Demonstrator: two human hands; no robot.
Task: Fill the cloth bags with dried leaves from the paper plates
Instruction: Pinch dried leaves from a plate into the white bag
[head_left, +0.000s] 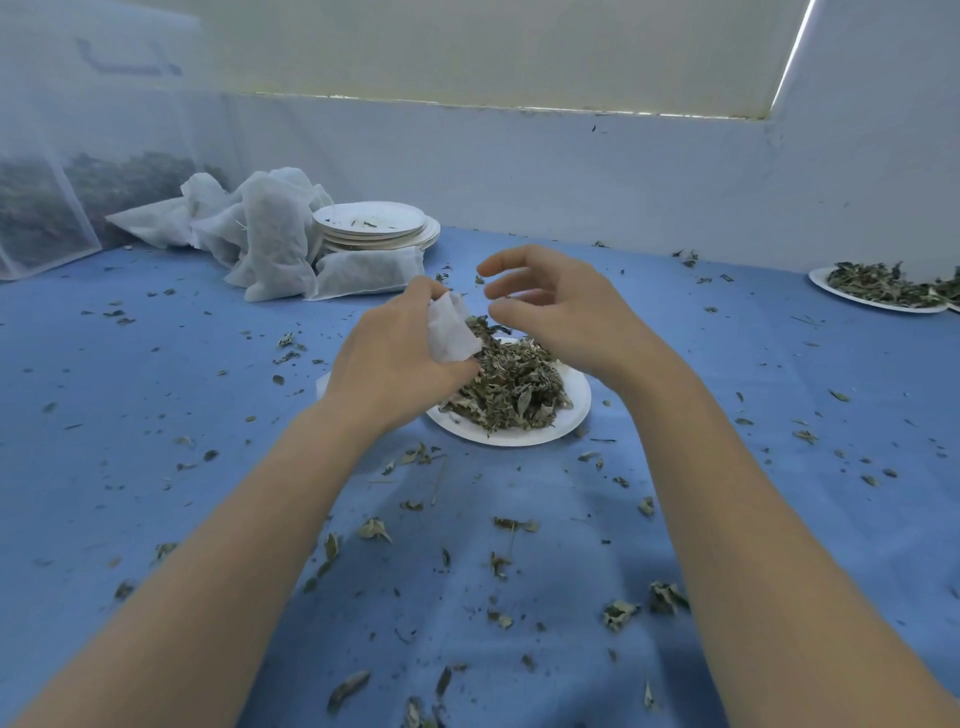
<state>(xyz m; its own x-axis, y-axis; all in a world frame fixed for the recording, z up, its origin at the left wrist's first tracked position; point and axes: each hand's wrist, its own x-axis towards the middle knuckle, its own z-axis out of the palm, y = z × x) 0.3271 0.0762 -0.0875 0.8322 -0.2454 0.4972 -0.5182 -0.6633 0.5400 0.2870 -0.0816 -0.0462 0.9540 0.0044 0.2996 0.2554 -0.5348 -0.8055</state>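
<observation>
A white paper plate (574, 410) in the middle of the blue table holds a heap of dried leaves (511, 387). My left hand (395, 358) grips a small white cloth bag (451, 328) just above the plate's left side. My right hand (561, 312) hovers above the far side of the plate, fingers loosely curled and spread, holding nothing. Its fingertips are a short way from the bag.
Filled and crumpled cloth bags (270, 234) lie at the back left beside a stack of used paper plates (376, 226). Another plate of leaves (878, 288) sits at the far right edge. Loose leaf bits (618, 613) litter the blue cloth. Mesh bags (47, 218) stand far left.
</observation>
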